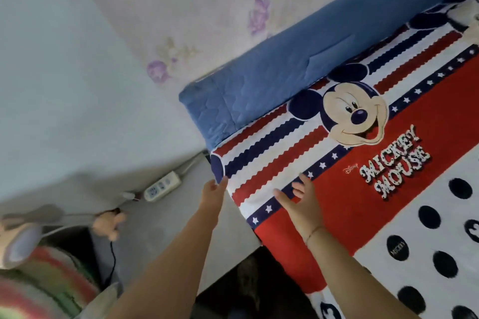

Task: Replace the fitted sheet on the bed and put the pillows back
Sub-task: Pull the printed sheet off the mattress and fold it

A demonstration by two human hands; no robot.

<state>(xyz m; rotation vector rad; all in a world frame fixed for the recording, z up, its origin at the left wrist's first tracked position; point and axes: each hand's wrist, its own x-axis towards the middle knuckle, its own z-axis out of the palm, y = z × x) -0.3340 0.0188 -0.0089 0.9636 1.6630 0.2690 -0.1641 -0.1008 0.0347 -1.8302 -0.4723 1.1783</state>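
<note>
Forearms (181, 254) reach in from near edge. Left grip (213, 190) at corner of Mickey sheet (350, 215); pinching or only touching, cannot tell. Right grip (302, 202) apart, fingers spread over striped band. Sheet lies on bed beside blue quilted pad (259, 85). Best: draw corner taut, smooth outward with flat palm, tuck edge under.

Two hands (213, 195) (302, 204), one sheet (344, 204), one power strip (162, 186).
</note>
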